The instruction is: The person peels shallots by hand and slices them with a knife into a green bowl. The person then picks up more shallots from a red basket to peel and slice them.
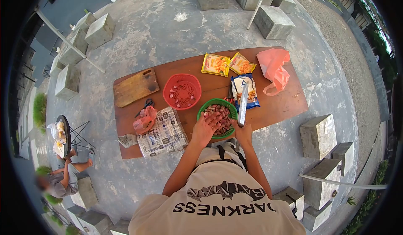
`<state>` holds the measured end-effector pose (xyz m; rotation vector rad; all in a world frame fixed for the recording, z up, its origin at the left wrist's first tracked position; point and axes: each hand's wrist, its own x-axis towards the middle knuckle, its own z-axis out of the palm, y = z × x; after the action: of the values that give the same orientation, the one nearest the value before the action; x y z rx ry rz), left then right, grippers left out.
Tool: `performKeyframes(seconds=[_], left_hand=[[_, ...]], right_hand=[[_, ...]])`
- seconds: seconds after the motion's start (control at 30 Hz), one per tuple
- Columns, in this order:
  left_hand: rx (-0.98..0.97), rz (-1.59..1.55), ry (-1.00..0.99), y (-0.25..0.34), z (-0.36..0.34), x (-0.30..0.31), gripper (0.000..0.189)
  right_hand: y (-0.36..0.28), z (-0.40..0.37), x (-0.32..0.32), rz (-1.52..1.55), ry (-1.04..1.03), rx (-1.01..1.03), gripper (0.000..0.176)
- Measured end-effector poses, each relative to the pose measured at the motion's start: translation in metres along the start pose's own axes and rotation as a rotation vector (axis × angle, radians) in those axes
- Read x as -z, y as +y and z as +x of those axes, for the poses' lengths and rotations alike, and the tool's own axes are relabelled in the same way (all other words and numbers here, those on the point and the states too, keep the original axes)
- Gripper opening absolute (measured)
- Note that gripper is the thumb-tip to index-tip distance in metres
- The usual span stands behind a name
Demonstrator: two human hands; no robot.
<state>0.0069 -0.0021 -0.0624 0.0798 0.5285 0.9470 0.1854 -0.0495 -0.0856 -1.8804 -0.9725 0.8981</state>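
So the person in the beige shirt is standing at the near edge of a low brown table [285, 105] out in a concrete yard, leaning over a green basket [212, 102] that's sitting right in front of them. The basket is holding a pile of reddish shallots [225, 112]. The left hand [208, 128] is resting on top of that pile with the fingers bent down into it, and honestly I can't tell if it's actually pinching one or just lying there. The right hand [243, 132] is wrapping tight around the handle of a knife [242, 102], with the long blade pointing away from the body, across the basket's right rim and over a blue and white packet [247, 84]. Just left of the green basket a red basket [170, 84] is sitting with a few small bits in it. Further left, a wooden cutting board [135, 87] is lying flat, with scissors [145, 106], a small pink bag [145, 120] and a folded newspaper [164, 133] nearer the front edge. Two yellow snack packets [215, 64] are lying at the far side, beside a bigger pink plastic bag [273, 69]. Another person [63, 180] is sitting well off to the left on a concrete block.
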Motion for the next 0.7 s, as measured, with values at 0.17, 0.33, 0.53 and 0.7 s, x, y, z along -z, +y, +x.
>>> performKeyframes(seconds=[0.17, 0.33, 0.53, 0.7], left_hand=[[-0.004, 0.036, 0.011, -0.004, -0.001, 0.012, 0.021], [0.003, 0.092, 0.026, -0.001, -0.005, 0.013, 0.017], [-0.028, 0.121, 0.055, 0.001, -0.010, 0.011, 0.022], [-0.012, 0.140, 0.038, -0.001, -0.009, 0.013, 0.022]], right_hand=[[0.032, 0.016, 0.001, 0.468, -0.331, -0.332, 0.024], [0.108, 0.032, -0.004, 0.013, -0.199, -0.210, 0.025], [0.124, 0.021, 0.009, 0.174, -0.169, -0.323, 0.026], [0.145, 0.017, 0.008, 0.215, -0.043, -0.328, 0.026]])
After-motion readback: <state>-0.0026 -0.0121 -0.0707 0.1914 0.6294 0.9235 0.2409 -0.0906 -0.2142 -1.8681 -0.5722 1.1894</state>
